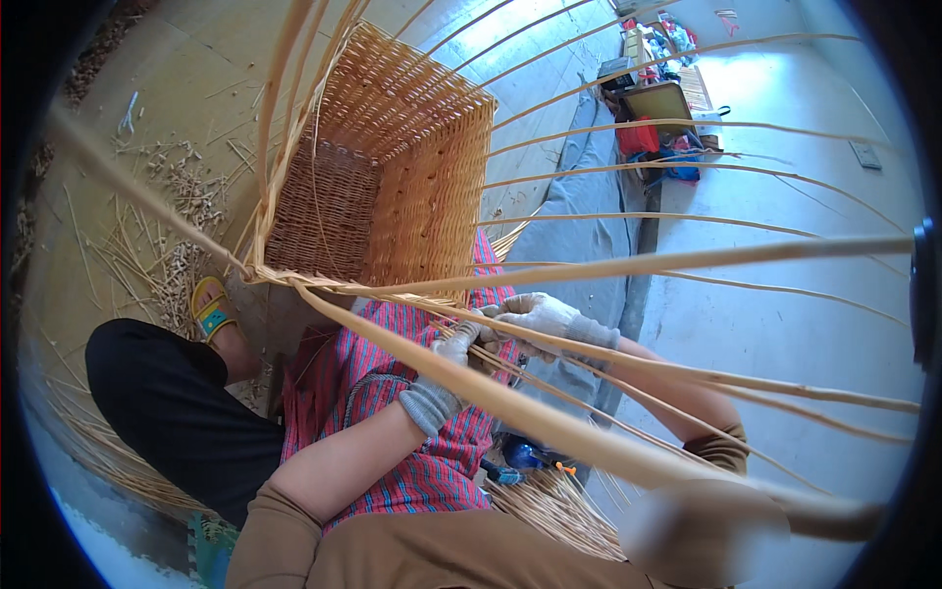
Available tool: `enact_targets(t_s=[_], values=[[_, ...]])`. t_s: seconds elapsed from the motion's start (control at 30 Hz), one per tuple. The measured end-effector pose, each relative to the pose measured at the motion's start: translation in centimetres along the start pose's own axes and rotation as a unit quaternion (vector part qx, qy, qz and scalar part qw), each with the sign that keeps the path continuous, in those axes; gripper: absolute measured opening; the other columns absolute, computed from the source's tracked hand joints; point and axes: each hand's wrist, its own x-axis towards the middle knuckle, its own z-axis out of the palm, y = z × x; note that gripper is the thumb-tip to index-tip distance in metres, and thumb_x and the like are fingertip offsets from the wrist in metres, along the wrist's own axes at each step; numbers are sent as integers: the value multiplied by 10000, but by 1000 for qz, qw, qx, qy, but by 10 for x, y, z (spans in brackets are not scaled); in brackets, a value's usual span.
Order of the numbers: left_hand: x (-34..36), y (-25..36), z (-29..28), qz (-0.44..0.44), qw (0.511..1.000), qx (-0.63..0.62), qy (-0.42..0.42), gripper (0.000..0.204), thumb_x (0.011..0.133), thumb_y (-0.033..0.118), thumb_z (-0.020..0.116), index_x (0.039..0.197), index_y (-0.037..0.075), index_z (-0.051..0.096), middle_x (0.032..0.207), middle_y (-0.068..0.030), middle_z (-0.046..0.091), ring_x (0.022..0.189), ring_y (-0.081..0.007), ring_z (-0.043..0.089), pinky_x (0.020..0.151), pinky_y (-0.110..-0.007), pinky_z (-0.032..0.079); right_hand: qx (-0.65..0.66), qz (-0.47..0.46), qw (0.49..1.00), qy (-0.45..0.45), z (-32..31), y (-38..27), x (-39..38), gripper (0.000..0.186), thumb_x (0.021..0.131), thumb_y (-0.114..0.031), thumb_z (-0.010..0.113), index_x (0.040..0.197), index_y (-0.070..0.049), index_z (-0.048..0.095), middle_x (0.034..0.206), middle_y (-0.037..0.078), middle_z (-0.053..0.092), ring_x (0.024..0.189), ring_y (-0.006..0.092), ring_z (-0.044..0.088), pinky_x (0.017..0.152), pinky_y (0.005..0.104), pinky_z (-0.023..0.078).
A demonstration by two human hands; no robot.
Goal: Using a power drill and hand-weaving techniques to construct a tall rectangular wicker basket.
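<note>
A square wicker basket (pixel 422 206) lies tilted in front of me, its opening toward me. Long, unwoven willow rods fan out from its rim, mostly to the right. At the near rim my left hand (pixel 457 346), in a pale work glove with a grey cuff, is closed around thin willow rods (pixel 500 363). Just to its right, my gloved right hand (pixel 542 316) is bent with its fingertips against the same rods, close to the rim. Rods crossing in front partly hide both hands' fingers. A thick rod (pixel 471 398) passes close before the left wrist.
Cut rod scraps (pixel 182 221) litter the floor at left, beside a yellow sandal (pixel 210 309). A rod bundle (pixel 559 510) and a blue round object (pixel 523 454) lie near my right side. Grey cloth (pixel 589 231) stretches along the right; bags and boxes (pixel 662 118) stand farther back.
</note>
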Motion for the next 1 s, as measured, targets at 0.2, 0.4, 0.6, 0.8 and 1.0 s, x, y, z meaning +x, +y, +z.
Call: enact_targets(t_s=[0.2,0.4,0.6,0.8,1.0], values=[[5,-22,-2,98,994,24,31,272,1038,321,501,1125,79,589,949,-66,678,795,-189,691,667,-325,627,-122,-24,992,22,5,-8,17,456,901,-440,562,1131,-73,703,1005,164,728,948,304,692,862,394,534],[10,-20,-8,6,995,-104,-7,353,1048,331,473,1267,60,532,957,-89,648,800,-208,669,714,-327,615,-75,-13,997,24,5,-5,13,412,912,-403,571,1070,-45,698,863,138,705,717,214,684,699,366,554],[5,-22,10,34,990,-125,47,206,1024,311,547,1030,107,574,830,-24,604,723,-145,645,614,-272,598,-61,38,997,10,3,-21,11,332,916,-347,604,1051,-66,717,799,55,700,700,123,646,664,310,536],[13,-21,1,-3,981,-190,51,207,1030,291,534,1074,97,590,908,-17,626,810,-153,633,674,-293,584,-58,38,998,13,6,-20,17,331,918,-374,583,986,-82,725,691,44,667,583,121,625,561,301,519],[13,-22,5,55,998,-14,-28,183,1039,244,504,1094,119,626,830,-15,643,720,-139,629,644,-268,559,42,-41,998,23,4,-5,24,356,932,-373,598,1009,-56,740,736,39,701,642,116,635,614,318,527]])
